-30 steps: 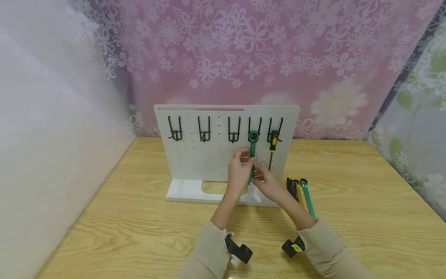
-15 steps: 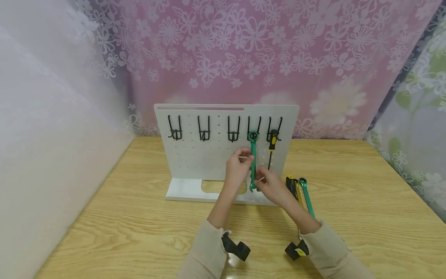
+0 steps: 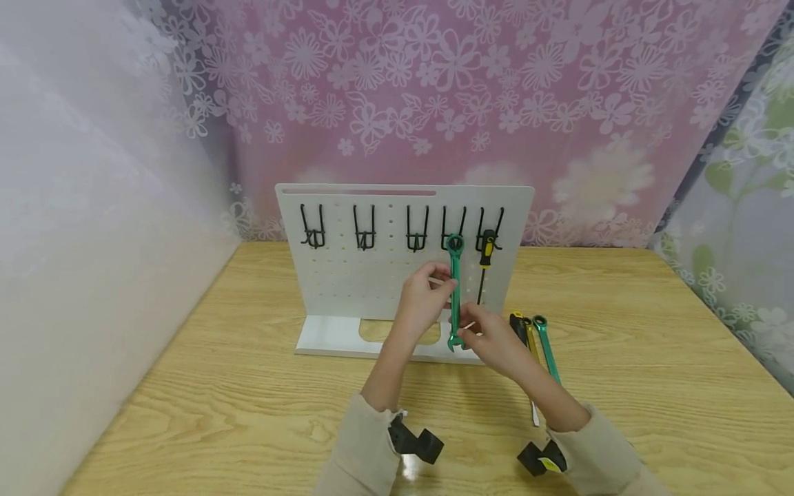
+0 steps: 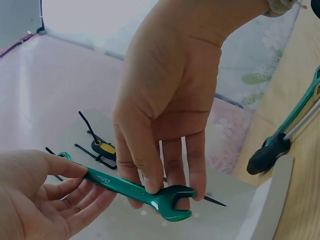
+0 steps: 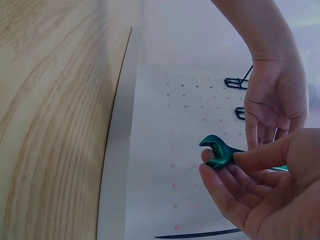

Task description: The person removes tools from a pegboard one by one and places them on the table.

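Observation:
A green combination wrench [image 3: 455, 289] stands roughly upright before the white pegboard [image 3: 372, 282], ring end up and open end down. My left hand [image 3: 424, 296] pinches its shank at mid-length, thumb in front. Lower down, my right hand [image 3: 493, 337] pinches it beside the open end, thumb and fingers on either face in the right wrist view. The ring end overlaps the fourth black double hook [image 3: 454, 219]; I cannot tell whether they touch. A yellow-and-black screwdriver [image 3: 487, 249] hangs on the rightmost hook, shaft down.
Three more black hooks, such as the leftmost one [image 3: 313, 231], carry nothing. Right of the board, a second green wrench [image 3: 547, 351], a gold-coloured wrench [image 3: 531, 344] and a black-and-yellow handled tool [image 3: 517, 327] lie on the wooden table [image 3: 217, 413], partly behind my right forearm.
The wrench has come down and towards me, its open end now lower and in plain sight. My right hand has moved down and slightly right with it; the left hand has barely shifted.

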The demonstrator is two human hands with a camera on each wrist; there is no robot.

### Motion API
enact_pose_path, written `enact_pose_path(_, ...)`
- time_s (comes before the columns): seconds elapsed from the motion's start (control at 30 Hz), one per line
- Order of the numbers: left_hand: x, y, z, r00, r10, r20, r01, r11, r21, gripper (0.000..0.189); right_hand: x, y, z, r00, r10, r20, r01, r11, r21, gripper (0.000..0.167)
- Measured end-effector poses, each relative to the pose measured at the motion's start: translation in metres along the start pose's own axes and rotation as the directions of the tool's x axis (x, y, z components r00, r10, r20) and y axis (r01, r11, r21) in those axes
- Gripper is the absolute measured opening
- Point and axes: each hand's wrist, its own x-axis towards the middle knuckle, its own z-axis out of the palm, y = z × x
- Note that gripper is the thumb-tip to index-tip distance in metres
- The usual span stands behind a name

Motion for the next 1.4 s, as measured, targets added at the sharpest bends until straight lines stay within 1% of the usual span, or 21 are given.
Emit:
enact_pose_path(0.17, -0.005, 0.007, -0.004, 0.999, -0.009, 0.049, 0.008, 1.000, 0.020, 0.015, -0.006, -0.007, -0.002, 1.000, 0.009, 0.013, -0.008, 1.000, -0.014, 0.012)
enact_pose_path(0.43, -0.010, 0.017, -0.009, 0.993, 0.004, 0.120, -0.007, 1.000, 0.024, 0.016, -0.016, -0.014, -0.007, 0.999, -0.018, 0.026, 0.019, 0.999, -0.044, 0.013)
enact_pose_path(0.63, -0.015, 0.025, -0.010, 0.986, 0.023, 0.165, -0.027, 0.999, 0.023, 0.014, -0.024, -0.020, -0.010, 0.999, -0.016, 0.033, 0.017, 1.000, -0.018, 0.014)
enact_pose_path(0.83, -0.021, 0.031, -0.011, 0.982, 0.043, 0.187, -0.044, 0.999, -0.001, 0.014, -0.032, -0.024, -0.014, 1.000, -0.007, 0.026, 0.007, 1.000, -0.017, 0.014)
enact_pose_path(0.97, -0.024, 0.033, -0.008, 0.981, 0.055, 0.187, -0.049, 0.998, -0.033, 0.013, -0.038, -0.026, -0.017, 0.999, -0.036, 0.021, 0.036, 0.999, -0.015, 0.014)
enact_pose_path(1.03, -0.025, 0.033, -0.006, 0.980, 0.069, 0.186, -0.061, 0.997, -0.048, 0.013, -0.041, -0.026, -0.019, 0.999, -0.038, 0.016, 0.038, 0.999, -0.002, 0.015)
enact_pose_path(1.13, -0.027, 0.035, -0.002, 0.979, 0.095, 0.182, -0.084, 0.994, -0.069, 0.012, -0.045, -0.024, -0.021, 0.999, -0.047, -0.020, 0.047, 0.999, 0.006, 0.019)
enact_pose_path(1.23, -0.029, 0.037, 0.002, 0.979, 0.113, 0.170, -0.097, 0.990, -0.101, 0.012, -0.052, -0.019, -0.022, 0.993, -0.079, -0.083, 0.079, 0.997, -0.005, 0.026)
enact_pose_path(1.3, -0.030, 0.038, 0.004, 0.981, 0.118, 0.154, -0.099, 0.987, -0.126, 0.012, -0.055, -0.015, -0.022, 0.985, -0.117, -0.126, 0.116, 0.993, -0.017, 0.034)
enact_pose_path(1.4, -0.031, 0.038, 0.008, 0.984, 0.121, 0.132, -0.100, 0.982, -0.159, 0.012, -0.060, -0.010, -0.021, 0.966, -0.194, -0.169, 0.190, 0.981, -0.037, 0.051)
